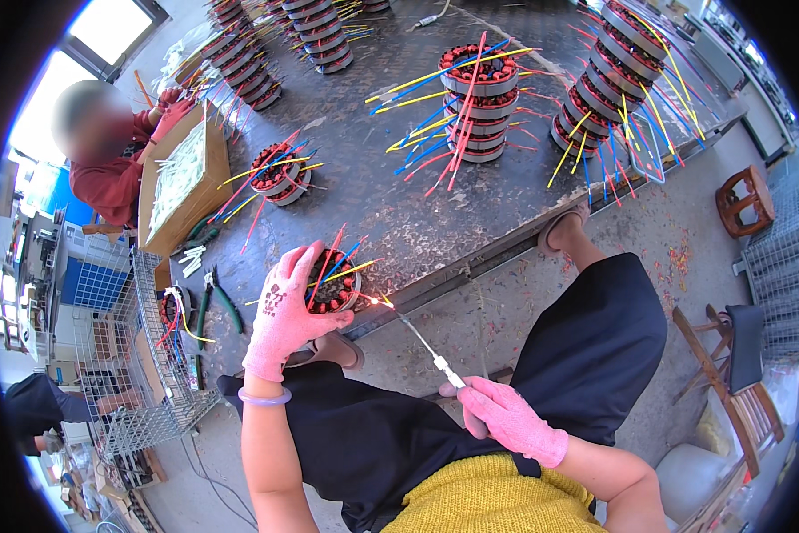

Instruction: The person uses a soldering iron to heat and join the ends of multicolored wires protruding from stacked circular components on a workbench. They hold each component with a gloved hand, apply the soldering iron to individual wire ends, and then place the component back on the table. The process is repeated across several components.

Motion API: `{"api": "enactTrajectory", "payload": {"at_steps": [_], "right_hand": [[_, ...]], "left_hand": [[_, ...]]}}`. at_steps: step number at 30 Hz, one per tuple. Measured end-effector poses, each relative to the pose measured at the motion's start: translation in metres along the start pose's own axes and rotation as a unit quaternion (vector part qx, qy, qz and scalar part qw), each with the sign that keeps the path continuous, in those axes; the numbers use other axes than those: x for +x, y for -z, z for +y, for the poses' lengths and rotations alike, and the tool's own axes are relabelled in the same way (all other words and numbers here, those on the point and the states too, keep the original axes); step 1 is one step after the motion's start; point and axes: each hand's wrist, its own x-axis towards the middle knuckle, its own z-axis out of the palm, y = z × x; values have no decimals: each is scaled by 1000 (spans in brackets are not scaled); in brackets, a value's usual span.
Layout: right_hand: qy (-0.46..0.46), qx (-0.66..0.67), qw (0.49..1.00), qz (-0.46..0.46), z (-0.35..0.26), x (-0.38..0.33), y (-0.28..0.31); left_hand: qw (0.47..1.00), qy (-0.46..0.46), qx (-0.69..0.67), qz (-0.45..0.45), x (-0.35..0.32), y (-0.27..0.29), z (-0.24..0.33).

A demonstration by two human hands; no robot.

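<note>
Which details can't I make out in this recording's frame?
Wound ring, head view: its left side, behind the left hand.
Torch-like tool, head view: its rear end, covered by the right hand.
Glow, head view: details there, washed out by glare.
Co-worker, head view: head blurred.
Rear stack, head view: top cut off by the upper edge.

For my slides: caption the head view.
Left hand holds a stator, right hand a thin tool beside a glow.
</note>
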Motion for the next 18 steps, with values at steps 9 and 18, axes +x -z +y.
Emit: {"api": "enactTrajectory", "payload": {"at_steps": [9, 18], "right_hand": [[-1, 11, 1000, 0, -1, 0, -1], [-3, 7, 1000, 4, 1, 0, -1]], "left_hand": [[1000, -4, 4, 0, 0, 0, 0], [1000, -7, 2, 2, 0, -1, -1]]}}
